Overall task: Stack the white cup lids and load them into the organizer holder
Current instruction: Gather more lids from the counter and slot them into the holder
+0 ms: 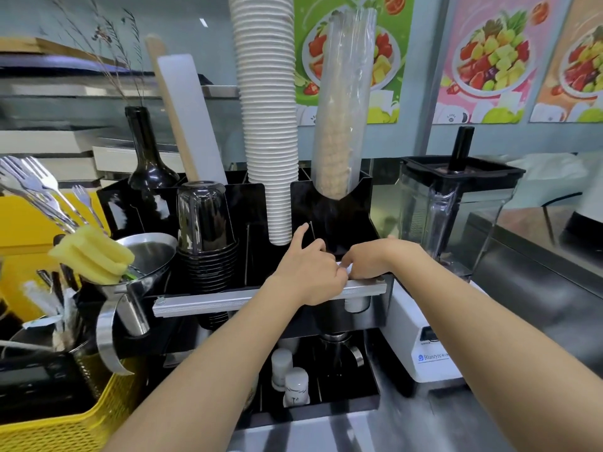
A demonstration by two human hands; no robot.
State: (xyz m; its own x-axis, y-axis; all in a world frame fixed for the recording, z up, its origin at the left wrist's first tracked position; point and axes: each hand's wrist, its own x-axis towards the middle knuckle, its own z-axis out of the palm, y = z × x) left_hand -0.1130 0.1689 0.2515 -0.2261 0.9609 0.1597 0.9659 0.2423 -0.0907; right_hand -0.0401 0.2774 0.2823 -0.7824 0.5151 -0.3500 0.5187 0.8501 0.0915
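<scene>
Both my hands meet over the front right compartment of the black organizer holder (329, 210). My left hand (310, 269) curls down with its index finger raised. My right hand (365, 261) presses in from the right, fingers bent. Between the fingertips only a small sliver of white lids (342, 265) shows; the rest of the stack is hidden by my hands. Which hand bears the lids I cannot tell apart; both touch them.
A tall white paper cup stack (267, 125) and a bagged cup sleeve (342, 109) stand in the holder behind my hands. Black cups (205, 230) sit at the left, a blender (456, 207) at the right, a yellow basket (65, 419) with utensils at lower left.
</scene>
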